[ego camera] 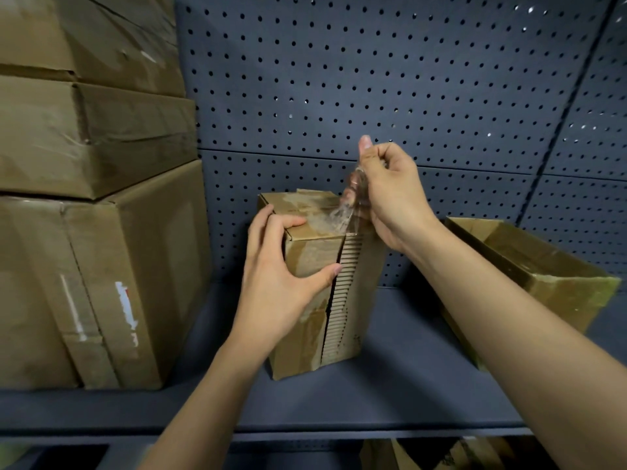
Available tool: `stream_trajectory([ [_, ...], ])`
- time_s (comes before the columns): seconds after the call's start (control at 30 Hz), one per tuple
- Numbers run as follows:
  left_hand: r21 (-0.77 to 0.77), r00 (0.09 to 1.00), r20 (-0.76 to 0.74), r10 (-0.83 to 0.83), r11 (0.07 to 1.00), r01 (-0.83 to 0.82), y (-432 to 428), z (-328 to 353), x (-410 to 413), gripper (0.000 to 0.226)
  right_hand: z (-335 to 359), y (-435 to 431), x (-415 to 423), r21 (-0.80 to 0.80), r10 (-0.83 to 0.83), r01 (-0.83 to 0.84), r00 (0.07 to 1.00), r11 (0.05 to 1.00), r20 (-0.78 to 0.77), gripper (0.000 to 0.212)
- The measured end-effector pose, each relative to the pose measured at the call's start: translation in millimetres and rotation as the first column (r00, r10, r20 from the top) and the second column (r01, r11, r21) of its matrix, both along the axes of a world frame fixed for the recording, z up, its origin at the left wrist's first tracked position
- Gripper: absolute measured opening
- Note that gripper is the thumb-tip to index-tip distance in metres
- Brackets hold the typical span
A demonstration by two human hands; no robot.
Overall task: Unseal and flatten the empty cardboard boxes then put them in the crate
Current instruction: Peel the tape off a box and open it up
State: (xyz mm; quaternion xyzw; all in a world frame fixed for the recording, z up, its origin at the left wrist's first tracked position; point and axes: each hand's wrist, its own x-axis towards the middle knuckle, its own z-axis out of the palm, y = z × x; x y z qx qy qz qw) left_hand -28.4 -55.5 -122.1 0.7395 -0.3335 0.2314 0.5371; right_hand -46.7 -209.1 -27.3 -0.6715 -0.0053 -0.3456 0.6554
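Observation:
A small brown cardboard box [359, 283] stands upright on the blue shelf [339, 401], mid-frame. My left hand [278, 276] grips its upper left corner, fingers over the top edge and thumb on the front face. My right hand [386, 195] is raised above the box's top right and pinches a strip of clear tape [346, 208] that stretches from the hand down to the box top. A bare ribbed stripe runs down the box's front along the seam.
Three large cardboard boxes [91, 266] are stacked at the left. An open cardboard box [529, 276] lies at the right on the same shelf. A dark pegboard wall [373, 79] stands behind. More cardboard [441, 456] shows on the level below.

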Motion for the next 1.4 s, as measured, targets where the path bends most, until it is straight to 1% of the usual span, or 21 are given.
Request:
stream_trajectory([
  [0.17, 0.004, 1.000, -0.009, -0.004, 1.000, 0.004, -3, 0, -1, 0.062, 4, 3, -5, 0.129, 0.075, -0.073, 0.997, 0.989, -0.005, 0.030],
  [0.23, -0.001, 1.000, -0.006, -0.001, 1.000, 0.001, -4, 0, 0, 0.062, 5, 3, -5, 0.228, 0.109, -0.105, 0.994, 0.968, -0.007, 0.032],
  [0.3, -0.005, 1.000, -0.002, 0.004, 1.000, -0.004, -4, 0, 0, 0.062, 5, 0, -3, 0.351, 0.142, -0.130, 0.990, 0.927, -0.009, 0.035],
  [0.4, 0.002, 1.000, -0.010, -0.003, 1.000, 0.003, -5, 1, -1, 0.062, 8, -5, -2, 0.550, 0.185, -0.165, 0.983, 0.819, 0.020, 0.036],
  [0.43, 0.005, 1.000, -0.015, -0.006, 1.000, 0.006, -5, 1, -1, 0.062, 8, -6, -2, 0.581, 0.195, -0.177, 0.980, 0.795, 0.031, 0.038],
  [0.47, 0.007, 1.000, -0.018, -0.009, 1.000, 0.009, -5, 1, -1, 0.062, 9, -6, -3, 0.567, 0.191, -0.172, 0.981, 0.805, 0.026, 0.038],
  [0.5, 0.007, 1.000, -0.018, -0.010, 1.000, 0.011, -5, 0, -2, 0.062, 9, -7, -4, 0.492, 0.163, -0.145, 0.987, 0.859, 0.006, 0.035],
  [0.53, 0.007, 1.000, -0.016, -0.010, 1.000, 0.010, -5, 0, -2, 0.063, 8, -5, -6, 0.341, 0.111, -0.098, 0.994, 0.935, -0.017, 0.027],
  [0.57, 0.007, 1.000, -0.014, -0.010, 1.000, 0.010, -4, 0, -2, 0.063, 6, -5, -9, 0.116, 0.052, -0.048, 0.998, 0.992, -0.033, 0.020],
  [0.6, 0.008, 1.000, -0.011, -0.011, 1.000, 0.011, -4, -1, -1, 0.063, 5, -4, -12, -0.156, 0.004, -0.011, 0.999, 0.988, -0.046, 0.021],
  [0.63, 0.008, 1.000, -0.009, -0.012, 1.000, 0.012, -3, -1, -1, 0.063, 3, -4, -16, -0.412, -0.037, 0.007, 0.997, 0.911, -0.064, 0.028],
  [0.67, 0.005, 1.000, -0.008, -0.008, 1.000, 0.008, -1, -1, 0, 0.063, 3, -6, -19, -0.608, -0.075, -0.003, 0.992, 0.794, -0.103, 0.036],
  [0.73, -0.004, 1.000, -0.002, 0.006, 1.000, -0.006, 1, -1, 1, 0.063, 2, -10, -24, -0.798, -0.139, -0.088, 0.968, 0.597, -0.211, 0.047],
  [0.77, -0.007, 1.000, 0.003, 0.010, 1.000, -0.010, 2, -1, 1, 0.064, 1, -12, -27, -0.825, -0.153, -0.139, 0.953, 0.548, -0.263, 0.049],
  [0.83, -0.010, 1.000, 0.010, 0.008, 1.000, -0.008, 3, -2, 1, 0.064, 0, -15, -30, -0.836, -0.156, -0.200, 0.935, 0.511, -0.319, 0.046],
  [0.97, -0.003, 1.000, 0.019, -0.006, 1.000, 0.006, 3, -2, 2, 0.064, 4, -17, -31, -0.882, -0.171, -0.209, 0.937, 0.422, -0.304, 0.033],
  [1.07, 0.006, 1.000, 0.023, -0.020, 1.000, 0.020, 4, -3, 3, 0.065, 4, -18, -29, -0.887, -0.149, -0.211, 0.944, 0.410, -0.293, 0.022],
  [1.13, 0.011, 1.000, 0.018, -0.024, 1.000, 0.024, 4, -3, 3, 0.065, 4, -17, -29, -0.892, -0.139, -0.201, 0.951, 0.405, -0.277, 0.018],
  [1.2, 0.014, 1.000, 0.012, -0.028, 1.000, 0.028, 4, -2, 4, 0.064, 5, -15, -29, -0.909, -0.138, -0.190, 0.957, 0.371, -0.256, 0.022],
  [1.33, 0.029, 0.999, 0.008, -0.031, 0.999, 0.031, 4, 0, 6, 0.063, 2, -10, -30, -0.971, -0.256, -0.117, 0.952, 0.211, -0.170, 0.022],
  [1.4, 0.034, 0.999, -0.002, -0.033, 0.999, 0.033, 4, 0, 5, 0.061, -3, -10, -28, -0.984, -0.295, -0.048, 0.951, 0.171, -0.098, 0.015],
])
